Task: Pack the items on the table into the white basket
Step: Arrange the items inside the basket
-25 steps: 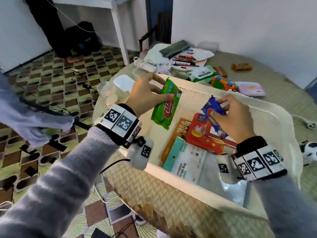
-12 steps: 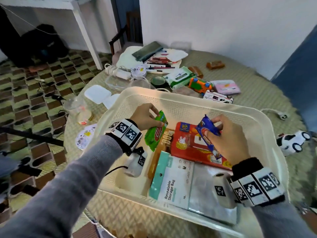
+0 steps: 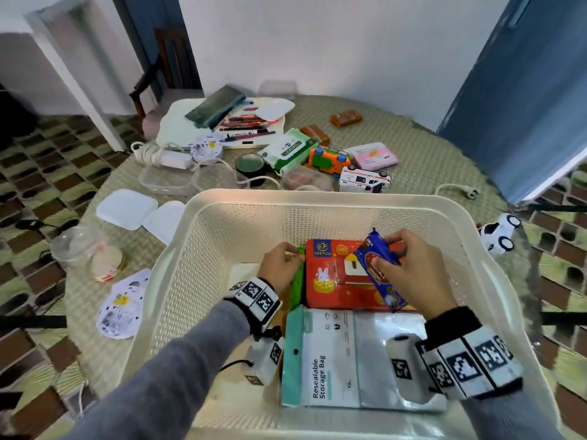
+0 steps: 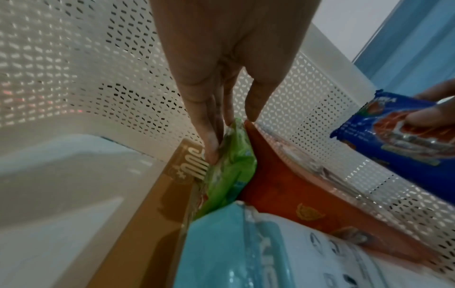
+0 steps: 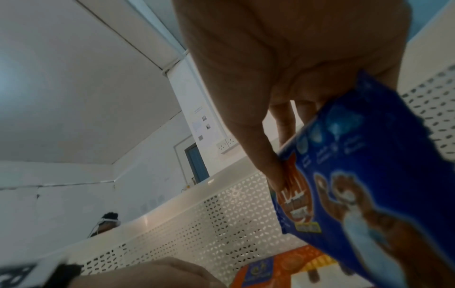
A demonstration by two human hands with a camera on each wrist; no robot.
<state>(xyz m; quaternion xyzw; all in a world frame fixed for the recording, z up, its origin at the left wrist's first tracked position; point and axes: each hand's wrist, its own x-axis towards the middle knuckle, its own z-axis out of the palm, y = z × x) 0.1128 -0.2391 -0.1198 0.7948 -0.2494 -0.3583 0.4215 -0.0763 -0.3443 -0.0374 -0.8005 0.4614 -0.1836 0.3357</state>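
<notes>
Green packet (image 4: 229,167) stood on edge inside the white basket (image 3: 241,217), pinched by the left hand (image 3: 281,265) against the red box (image 3: 336,281); the right hand (image 3: 409,274) gripped the blue packet (image 3: 378,268), its long axis slanting down over that box.

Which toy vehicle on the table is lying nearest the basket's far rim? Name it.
The white ambulance, with its red stripe. It sits just beyond the basket rim; the orange-and-green truck lies farther back, and the panda car is off the right side.
</notes>
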